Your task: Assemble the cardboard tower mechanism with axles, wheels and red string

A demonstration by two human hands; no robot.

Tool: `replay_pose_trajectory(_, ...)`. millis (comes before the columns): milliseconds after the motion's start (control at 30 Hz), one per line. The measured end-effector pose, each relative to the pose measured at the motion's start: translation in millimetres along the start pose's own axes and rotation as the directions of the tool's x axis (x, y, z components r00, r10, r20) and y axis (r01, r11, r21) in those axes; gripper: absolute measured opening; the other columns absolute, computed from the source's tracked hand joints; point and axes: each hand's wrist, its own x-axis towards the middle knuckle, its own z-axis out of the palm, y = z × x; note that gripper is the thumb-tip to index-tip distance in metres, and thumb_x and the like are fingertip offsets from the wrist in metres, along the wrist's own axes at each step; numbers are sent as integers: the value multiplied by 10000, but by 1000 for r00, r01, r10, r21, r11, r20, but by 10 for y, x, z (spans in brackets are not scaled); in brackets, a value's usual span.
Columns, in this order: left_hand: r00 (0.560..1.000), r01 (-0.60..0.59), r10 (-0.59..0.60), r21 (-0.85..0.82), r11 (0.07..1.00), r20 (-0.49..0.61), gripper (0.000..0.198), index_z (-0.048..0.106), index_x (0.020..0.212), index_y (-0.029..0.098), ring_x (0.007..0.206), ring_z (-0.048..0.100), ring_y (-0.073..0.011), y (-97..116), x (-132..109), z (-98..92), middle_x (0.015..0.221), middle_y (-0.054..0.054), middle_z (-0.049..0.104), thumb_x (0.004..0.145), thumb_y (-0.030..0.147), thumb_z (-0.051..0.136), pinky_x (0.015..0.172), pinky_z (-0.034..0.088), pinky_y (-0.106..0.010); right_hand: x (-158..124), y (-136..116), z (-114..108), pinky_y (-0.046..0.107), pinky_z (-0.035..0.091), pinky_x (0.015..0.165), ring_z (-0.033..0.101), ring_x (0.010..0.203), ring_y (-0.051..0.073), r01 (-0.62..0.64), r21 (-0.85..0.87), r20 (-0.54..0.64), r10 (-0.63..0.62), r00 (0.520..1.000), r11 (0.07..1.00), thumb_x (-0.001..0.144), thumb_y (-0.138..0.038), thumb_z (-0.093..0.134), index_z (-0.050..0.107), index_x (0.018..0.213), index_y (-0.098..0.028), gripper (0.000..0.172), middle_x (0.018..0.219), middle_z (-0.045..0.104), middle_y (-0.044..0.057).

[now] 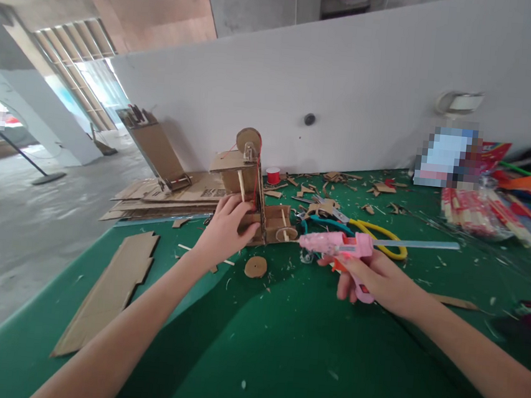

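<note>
My right hand (379,282) is wrapped round a pink hot glue gun (339,245), with a clear glue stick (421,244) jutting from its back. The gun's nozzle points left, at or very near a small cardboard wheel (285,233) on the low end of a cardboard model (275,217). With bent fingers, my left hand (232,224) grips the model's upright part; some fingertips are hidden behind it. The model carries a cardboard disc (248,140) on top, a wooden stick (241,185) and red string. A loose cardboard wheel (256,267) lies in front of it.
Flat cardboard sheets (191,195) are stacked behind on the left, and a notched cardboard piece (109,290) lies nearer. Yellow-handled scissors (384,229), a red spool (273,176) and scraps sit behind my hands. Packaged sticks (473,213) are at right, below a white wall (374,90).
</note>
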Motion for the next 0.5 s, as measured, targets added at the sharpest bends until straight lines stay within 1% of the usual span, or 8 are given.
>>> replay_pose_trajectory(33, 1000, -6, 6, -8, 1000, -1, 208, 520, 1011, 186, 1149, 397, -263, -5, 1, 8, 1084, -91, 529, 827, 282, 511, 970, 385, -450, 13, -1, 8, 258, 404, 431, 534, 424, 135, 8, 17, -32, -7, 999, 1000, 876, -501, 350, 605, 961, -170, 426, 482, 600, 28)
replay_pose_trajectory(100, 1000, -16, 16, -21, 1000, -9, 199, 519, 1000, 183, 1147, 401, -256, -12, 3, 22, 1049, -82, 554, 829, 284, 509, 979, 381, -439, 40, -2, 36, 258, 397, 429, 498, 376, 128, 37, -12, -142, -39, 989, 999, 874, -517, 357, 617, 855, -183, 425, 379, 524, -6)
replay_pose_trajectory(167, 999, -26, 25, -29, 999, -22, 195, 516, 991, 179, 1149, 405, -251, -12, 2, 30, 1041, -81, 561, 830, 289, 509, 990, 375, -427, 67, -3, 77, 266, 402, 442, 480, 358, 125, 57, -78, -234, -74, 969, 995, 857, -522, 404, 614, 747, -198, 401, 337, 481, -24)
replay_pose_trajectory(200, 999, -27, 26, -32, 999, -24, 191, 514, 988, 180, 1155, 405, -250, -11, 2, 33, 1057, -82, 556, 832, 289, 507, 994, 372, -424, 80, -5, 99, 270, 409, 453, 481, 357, 124, 61, -107, -257, -86, 962, 992, 849, -520, 426, 611, 718, -202, 391, 334, 478, -27)
replay_pose_trajectory(367, 1000, -18, 17, -63, 998, -22, 154, 508, 961, 190, 1175, 423, -241, 3, 4, 39, 1133, -85, 527, 842, 285, 486, 993, 380, -414, 136, -34, 186, 269, 423, 465, 500, 359, 119, 73, -185, -243, -118, 963, 980, 844, -507, 452, 577, 675, -210, 364, 355, 495, -35)
replay_pose_trajectory(500, 999, -14, 11, -82, 997, -36, 144, 508, 942, 189, 1147, 446, -230, -3, 11, 51, 1061, -74, 562, 839, 289, 493, 977, 393, -393, 153, -57, 197, 260, 432, 458, 528, 375, 124, 70, -214, -244, -122, 962, 974, 844, -501, 462, 545, 654, -214, 354, 365, 503, -35)
